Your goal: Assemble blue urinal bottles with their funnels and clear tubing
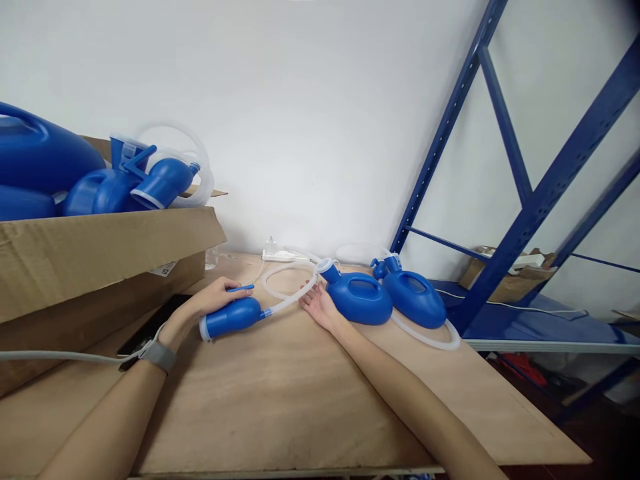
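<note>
My left hand point(223, 297) is closed over a blue urinal funnel point(234, 318) with a white rim, lying on its side on the wooden table. A clear hose point(293, 298) runs from the funnel's narrow end and loops back toward a blue urinal bottle point(361, 300) with a moulded handle. Beside this bottle's neck, my right hand point(320, 307) rests palm up with fingers loosely apart. The hose passes by its fingertips; whether they touch is unclear. A second blue urinal bottle point(415, 298) lies to the right, with its own hose around it.
A cardboard box point(110, 243) at left holds several blue bottles and funnels. By the box on the wooden table point(280, 400) lies a black phone-like object point(150, 327). A white power strip point(280, 255) sits by the wall. On the right stands a blue metal shelf point(540, 327).
</note>
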Action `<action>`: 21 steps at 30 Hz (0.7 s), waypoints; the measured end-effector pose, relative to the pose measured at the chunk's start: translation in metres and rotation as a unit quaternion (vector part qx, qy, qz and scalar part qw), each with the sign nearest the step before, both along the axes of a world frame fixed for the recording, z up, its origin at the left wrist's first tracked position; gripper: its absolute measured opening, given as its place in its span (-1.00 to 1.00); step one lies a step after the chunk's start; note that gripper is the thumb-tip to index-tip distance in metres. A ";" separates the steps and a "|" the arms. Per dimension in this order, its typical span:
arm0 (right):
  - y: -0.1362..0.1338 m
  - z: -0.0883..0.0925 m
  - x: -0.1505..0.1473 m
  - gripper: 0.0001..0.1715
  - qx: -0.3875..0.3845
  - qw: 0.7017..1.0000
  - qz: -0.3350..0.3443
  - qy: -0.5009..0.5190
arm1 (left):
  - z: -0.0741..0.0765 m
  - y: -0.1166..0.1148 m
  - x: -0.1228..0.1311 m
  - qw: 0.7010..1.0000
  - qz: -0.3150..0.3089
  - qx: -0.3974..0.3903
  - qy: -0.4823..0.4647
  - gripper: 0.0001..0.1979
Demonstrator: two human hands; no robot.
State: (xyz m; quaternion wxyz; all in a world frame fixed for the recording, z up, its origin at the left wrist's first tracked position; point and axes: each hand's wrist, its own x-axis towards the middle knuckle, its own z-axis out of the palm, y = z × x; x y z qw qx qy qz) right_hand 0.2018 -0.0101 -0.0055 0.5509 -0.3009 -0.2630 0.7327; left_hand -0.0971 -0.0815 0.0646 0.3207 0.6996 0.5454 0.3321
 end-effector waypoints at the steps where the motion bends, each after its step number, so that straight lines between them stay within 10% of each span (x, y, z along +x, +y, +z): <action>1: 0.004 0.000 -0.003 -0.60 -0.003 1.000 -0.004 0.006 | 0.000 0.000 -0.001 1.000 0.001 0.000 0.002 -0.50; 21: 0.013 -0.001 -0.006 -0.79 0.020 1.000 0.008 0.011 | -0.006 0.005 -0.004 0.999 0.021 -0.011 0.035 -0.40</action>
